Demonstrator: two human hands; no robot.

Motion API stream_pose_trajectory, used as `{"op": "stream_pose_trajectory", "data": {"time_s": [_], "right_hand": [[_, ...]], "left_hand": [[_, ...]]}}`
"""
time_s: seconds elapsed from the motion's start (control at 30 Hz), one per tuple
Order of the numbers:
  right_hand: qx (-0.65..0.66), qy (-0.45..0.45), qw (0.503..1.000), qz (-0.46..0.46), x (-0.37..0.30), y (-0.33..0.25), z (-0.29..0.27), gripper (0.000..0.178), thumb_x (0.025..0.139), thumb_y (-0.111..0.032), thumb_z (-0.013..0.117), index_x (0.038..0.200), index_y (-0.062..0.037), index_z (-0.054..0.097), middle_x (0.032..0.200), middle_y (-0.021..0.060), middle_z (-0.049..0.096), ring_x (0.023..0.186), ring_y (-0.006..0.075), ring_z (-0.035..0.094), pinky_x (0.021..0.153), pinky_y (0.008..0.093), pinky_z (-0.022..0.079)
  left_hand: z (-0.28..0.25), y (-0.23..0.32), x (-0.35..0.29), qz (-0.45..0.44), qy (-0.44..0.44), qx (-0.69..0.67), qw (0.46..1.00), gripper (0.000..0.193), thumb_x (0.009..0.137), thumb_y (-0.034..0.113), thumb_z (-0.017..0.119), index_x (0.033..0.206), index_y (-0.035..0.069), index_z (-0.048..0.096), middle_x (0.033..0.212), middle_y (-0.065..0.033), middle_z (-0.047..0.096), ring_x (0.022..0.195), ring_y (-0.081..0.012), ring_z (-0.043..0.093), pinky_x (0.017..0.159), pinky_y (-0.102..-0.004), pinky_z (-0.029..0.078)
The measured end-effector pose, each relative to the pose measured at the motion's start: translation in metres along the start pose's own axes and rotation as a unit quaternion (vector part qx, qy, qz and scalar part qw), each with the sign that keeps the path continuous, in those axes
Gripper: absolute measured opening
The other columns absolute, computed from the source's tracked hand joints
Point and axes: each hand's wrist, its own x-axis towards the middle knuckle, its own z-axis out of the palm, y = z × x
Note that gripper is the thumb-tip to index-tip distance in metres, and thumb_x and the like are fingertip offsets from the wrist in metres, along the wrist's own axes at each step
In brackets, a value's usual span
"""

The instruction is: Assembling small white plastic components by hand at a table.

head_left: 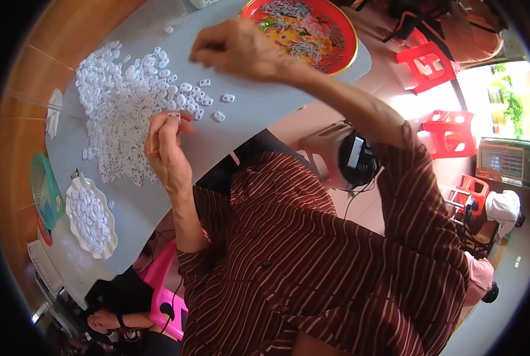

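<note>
Just now, white piece [174, 115]: upper left of frame, at the left hand's [170, 149] fingertips, below-left of the right hand [235, 52]; long axis unclear.
Left hand: nearer, pinching the piece.
Right hand: fingers curled, contents hidden.
White pile [120, 113]: farther left.

Red stools [449, 121] stand on pinkish floor [364, 206] near a bright opening [477, 89].

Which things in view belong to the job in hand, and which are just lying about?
Likely part of the job:
white pieces, beside the left hand
red tray with small metal parts, near the right hand
scalloped plate of white pieces

Seemingly just lying about:
green basket
red stools
white perforated basket
</note>
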Motion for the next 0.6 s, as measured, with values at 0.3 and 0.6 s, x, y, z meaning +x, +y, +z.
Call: {"op": "stream_pose_trajectory", "data": {"time_s": [0.3,0.6], "right_hand": [[-0.239,0.033,0.969,0.05,-0.036,0.096,-0.127,0.017,0.075,-0.011,0.06,0.085,0.0011,0.066,0.074,0.019,0.064,0.068,0.0277,0.064,0.063,0.0369,0.05],[-0.263,-0.107,0.95,0.131,-0.013,0.055,-0.119,0.022,0.075,-0.02,0.066,0.083,0.0013,0.065,0.071,0.0205,0.062,0.067,0.0296,0.062,0.065,0.0395,0.049]], "left_hand": [[-0.006,-0.001,-0.002,0.005,-0.033,-0.012,0.999,0.018,0.086,0.015,0.048,0.076,0.001,0.055,0.069,-0.005,0.053,0.077,-0.0119,0.05,0.068,-0.0238,0.034],[-0.009,-0.006,-0.004,-0.01,-0.031,0.031,0.999,0.018,0.087,0.015,0.048,0.08,0.0,0.056,0.068,-0.0044,0.053,0.076,-0.0122,0.051,0.07,-0.0245,0.037]]}}
